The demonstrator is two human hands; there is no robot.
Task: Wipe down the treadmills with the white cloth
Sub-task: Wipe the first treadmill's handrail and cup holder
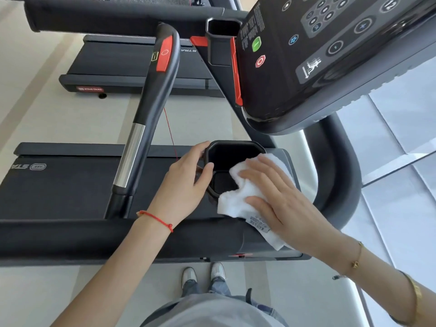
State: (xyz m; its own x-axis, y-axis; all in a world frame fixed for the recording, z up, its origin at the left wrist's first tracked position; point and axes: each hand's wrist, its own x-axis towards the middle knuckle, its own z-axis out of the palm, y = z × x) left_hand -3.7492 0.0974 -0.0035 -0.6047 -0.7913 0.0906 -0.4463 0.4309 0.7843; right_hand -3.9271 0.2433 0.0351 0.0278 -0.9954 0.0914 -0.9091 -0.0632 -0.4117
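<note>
In the head view, the person stands beside a treadmill [70, 239] and works at its black cup holder [232, 153], which is the landmark here. The right hand [280, 199] lies flat and open, fingers spread, on the white cloth [238, 199]; it presses rather than grips. The cloth covers the near right rim of the cup holder, and one fold hangs a little into the hollow, probably so that the rim and the inner wall are wiped together. A care label shows at the cloth's near edge. The left hand [188, 178] is half closed around the left wall of the cup holder, thumb over the rim, seemingly to steady it against the pressure. Above the cup holder hangs the console [318, 55], so room upward is limited. To the left the handrail [153, 95] stands apart, leaving free space.
</note>
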